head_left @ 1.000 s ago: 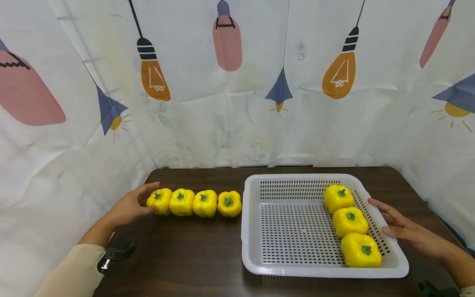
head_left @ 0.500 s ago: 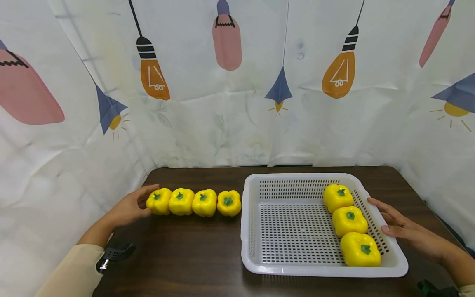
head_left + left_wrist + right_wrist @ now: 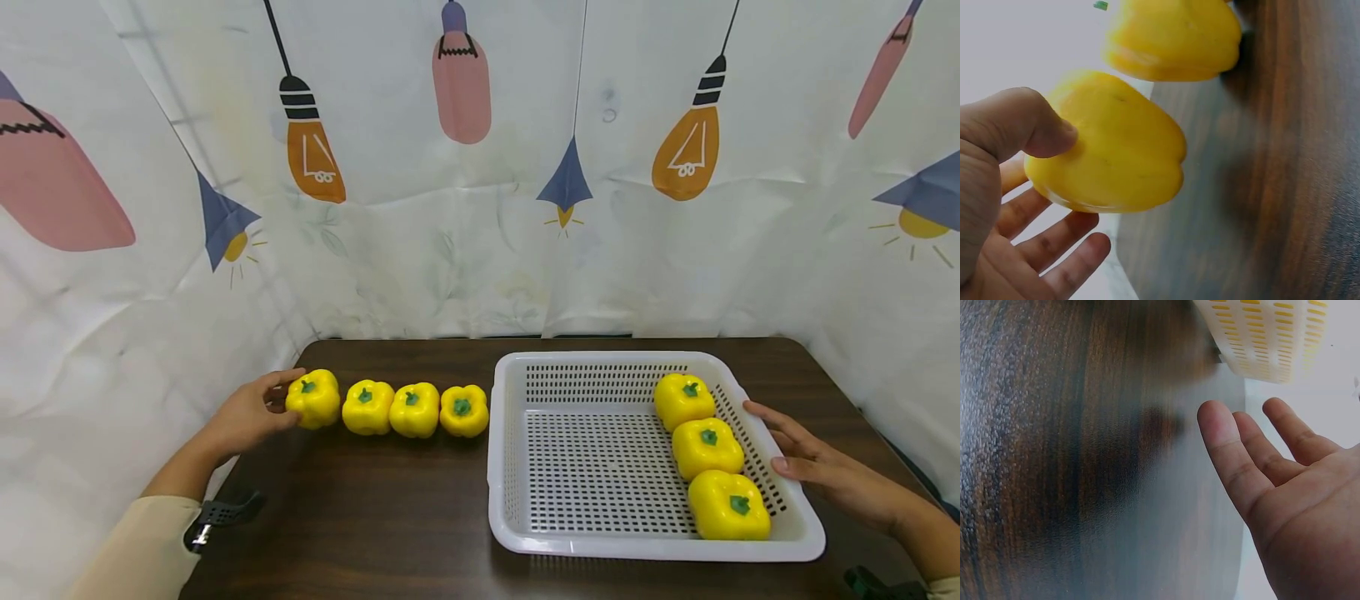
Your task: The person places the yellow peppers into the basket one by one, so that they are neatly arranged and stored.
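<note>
My left hand point(image 3: 243, 421) pinches a yellow bell pepper point(image 3: 313, 400) with a green stem at the left end of a row. In the left wrist view, the thumb presses one side of this pepper point(image 3: 1116, 150) and it hangs close over the table, apart from its neighbour point(image 3: 1175, 37). Three more yellow bell peppers point(image 3: 414, 410) continue the row towards a white perforated basket point(image 3: 600, 467). Inside the basket, three peppers point(image 3: 708, 448) line the right side. My right hand point(image 3: 817, 467) is at the basket's right rim; its fingers point(image 3: 1225, 447) look extended in the right wrist view.
The dark wooden table point(image 3: 390, 517) carries the row and the basket. Behind and at both sides hangs a white curtain point(image 3: 465, 242) printed with lamps and bulbs. A black band point(image 3: 228, 510) is on the left wrist.
My left hand has gripped the leftmost pepper and shifted it slightly up and left, opening a gap from the row. The right hand and the basket stay in place.
</note>
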Demonstrator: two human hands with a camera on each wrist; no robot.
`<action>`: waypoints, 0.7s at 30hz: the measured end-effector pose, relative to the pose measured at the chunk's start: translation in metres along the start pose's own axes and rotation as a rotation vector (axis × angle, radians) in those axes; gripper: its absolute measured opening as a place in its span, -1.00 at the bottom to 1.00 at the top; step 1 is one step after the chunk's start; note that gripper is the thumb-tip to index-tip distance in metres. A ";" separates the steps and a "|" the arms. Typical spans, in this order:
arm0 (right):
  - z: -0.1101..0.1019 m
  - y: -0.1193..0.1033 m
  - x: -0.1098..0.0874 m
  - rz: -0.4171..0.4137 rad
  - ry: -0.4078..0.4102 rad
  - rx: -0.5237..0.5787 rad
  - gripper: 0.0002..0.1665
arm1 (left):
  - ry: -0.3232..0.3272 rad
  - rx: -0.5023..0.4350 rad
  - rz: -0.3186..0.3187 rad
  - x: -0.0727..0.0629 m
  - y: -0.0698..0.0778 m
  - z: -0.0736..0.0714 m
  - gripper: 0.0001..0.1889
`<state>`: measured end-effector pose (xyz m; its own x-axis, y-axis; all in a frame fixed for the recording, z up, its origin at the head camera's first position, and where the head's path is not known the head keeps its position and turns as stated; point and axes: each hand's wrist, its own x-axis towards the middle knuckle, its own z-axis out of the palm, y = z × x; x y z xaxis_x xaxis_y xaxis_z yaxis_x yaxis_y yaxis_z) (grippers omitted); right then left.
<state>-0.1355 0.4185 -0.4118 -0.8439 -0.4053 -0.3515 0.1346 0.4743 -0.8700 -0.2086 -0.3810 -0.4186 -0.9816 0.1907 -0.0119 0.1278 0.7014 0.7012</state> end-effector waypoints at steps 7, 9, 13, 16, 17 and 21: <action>0.000 0.000 0.000 0.004 0.002 0.012 -0.11 | 0.053 0.013 -0.017 -0.001 0.015 -0.011 -0.17; 0.000 0.000 -0.001 0.000 0.000 0.016 -0.11 | 0.066 0.018 -0.010 -0.002 0.022 -0.014 -0.17; 0.000 0.001 -0.001 -0.004 -0.003 0.023 -0.12 | 0.084 0.030 0.007 -0.001 0.034 -0.017 -0.16; 0.000 0.001 -0.001 -0.005 -0.003 0.024 -0.12 | 0.094 0.047 0.016 -0.001 0.044 -0.018 -0.15; 0.000 0.001 -0.001 -0.007 -0.003 0.023 -0.12 | 0.095 0.051 0.019 -0.001 0.047 -0.018 -0.15; 0.000 0.000 -0.001 -0.003 -0.003 0.023 -0.12 | 0.093 0.055 0.041 0.001 0.061 -0.019 -0.15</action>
<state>-0.1347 0.4188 -0.4121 -0.8430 -0.4088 -0.3496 0.1437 0.4551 -0.8788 -0.2044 -0.3510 -0.3617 -0.9840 0.1572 0.0838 0.1731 0.7315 0.6595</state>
